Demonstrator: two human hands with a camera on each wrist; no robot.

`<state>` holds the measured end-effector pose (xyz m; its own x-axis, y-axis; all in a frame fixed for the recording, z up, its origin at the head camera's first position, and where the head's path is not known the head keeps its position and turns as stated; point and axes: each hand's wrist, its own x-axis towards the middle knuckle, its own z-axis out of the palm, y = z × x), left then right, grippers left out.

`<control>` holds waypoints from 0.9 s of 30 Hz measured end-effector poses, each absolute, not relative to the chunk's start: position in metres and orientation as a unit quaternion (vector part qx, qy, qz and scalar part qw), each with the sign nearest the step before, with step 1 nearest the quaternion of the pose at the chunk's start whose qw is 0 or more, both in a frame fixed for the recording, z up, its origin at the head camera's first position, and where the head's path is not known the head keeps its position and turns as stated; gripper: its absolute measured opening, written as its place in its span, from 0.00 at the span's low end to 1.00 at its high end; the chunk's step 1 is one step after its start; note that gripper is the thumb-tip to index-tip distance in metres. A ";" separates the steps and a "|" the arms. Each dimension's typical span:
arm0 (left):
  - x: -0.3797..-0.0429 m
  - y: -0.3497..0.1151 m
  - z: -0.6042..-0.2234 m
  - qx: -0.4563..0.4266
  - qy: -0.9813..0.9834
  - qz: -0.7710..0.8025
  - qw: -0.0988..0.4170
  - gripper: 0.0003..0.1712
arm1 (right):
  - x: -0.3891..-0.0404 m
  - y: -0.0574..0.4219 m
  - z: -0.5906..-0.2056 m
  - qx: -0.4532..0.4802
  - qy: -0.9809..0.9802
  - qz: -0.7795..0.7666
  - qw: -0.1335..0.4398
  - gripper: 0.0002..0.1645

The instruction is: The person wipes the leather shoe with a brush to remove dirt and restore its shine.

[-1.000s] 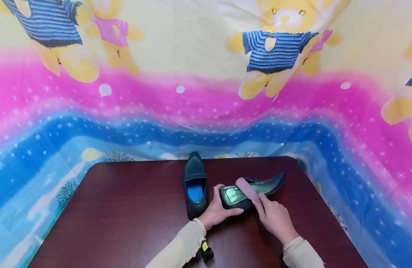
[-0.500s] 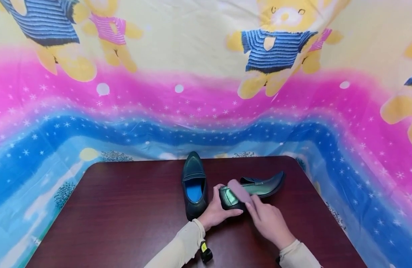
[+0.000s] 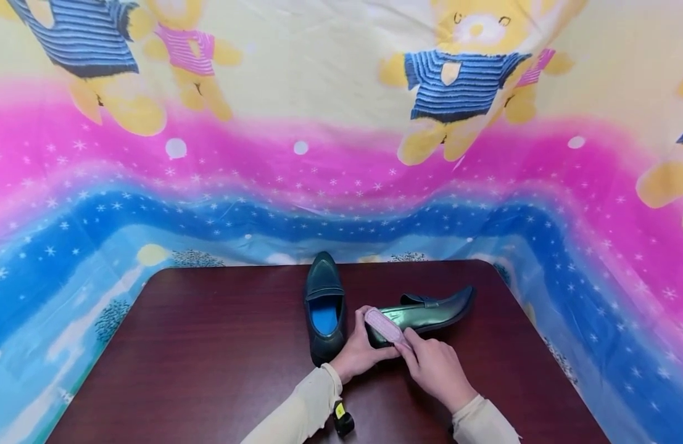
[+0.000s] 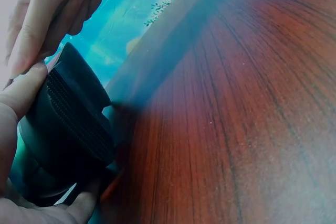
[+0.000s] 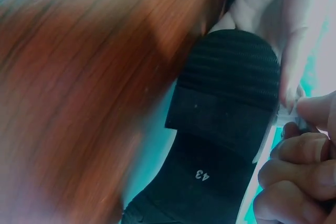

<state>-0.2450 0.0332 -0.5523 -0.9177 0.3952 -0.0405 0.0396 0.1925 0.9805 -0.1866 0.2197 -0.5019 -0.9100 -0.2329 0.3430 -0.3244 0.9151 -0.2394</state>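
A dark green loafer (image 3: 435, 313) lies on its side on the table, toe pointing right. My left hand (image 3: 356, 354) holds it by the heel, thumb on the near side. In my right hand (image 3: 438, 367) I grip a pink brush (image 3: 382, 324) with an oval head, which lies over the shoe's upturned side near the heel. The left wrist view shows the ridged heel (image 4: 79, 114) between my left thumb and fingers. In the right wrist view the black sole (image 5: 220, 156) bears the number 43; most of the brush is hidden there.
The matching loafer (image 3: 322, 277), with a blue insole, stands upright left of my left hand, toe toward the back edge. The dark red-brown table (image 3: 219, 333) has rounded far corners. A printed cloth (image 3: 341, 185) with bears hangs around it.
My right hand has moved left with the brush, whose head has gone from the shoe's middle to its heel end. My left hand and both shoes stay in place.
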 end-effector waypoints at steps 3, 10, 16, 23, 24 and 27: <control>-0.246 0.032 -0.551 0.141 0.756 0.622 0.146 0.61 | -0.189 0.226 -0.504 0.135 -0.965 0.144 0.170 0.15; -0.244 0.031 -0.552 0.137 0.749 0.629 0.158 0.61 | -0.188 0.246 -0.505 0.089 -0.969 0.138 0.186 0.15; -0.245 0.031 -0.552 0.136 0.749 0.629 0.160 0.63 | -0.190 0.258 -0.496 0.049 -0.975 0.136 0.167 0.14; -0.245 0.030 -0.550 0.142 0.756 0.619 0.155 0.61 | -0.188 0.231 -0.493 0.088 -0.970 0.147 0.171 0.11; -0.244 0.030 -0.550 0.144 0.760 0.615 0.152 0.62 | -0.186 0.226 -0.495 0.107 -0.968 0.142 0.177 0.12; -0.246 0.033 -0.552 0.147 0.772 0.602 0.139 0.63 | -0.184 0.212 -0.499 0.159 -0.959 0.108 0.208 0.14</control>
<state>-0.2455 0.0329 -0.5525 -0.9184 0.3938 -0.0376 0.0595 0.2314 0.9710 -0.1844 0.2120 -0.4986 -0.8629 -0.2596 0.4336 -0.3499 0.9260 -0.1419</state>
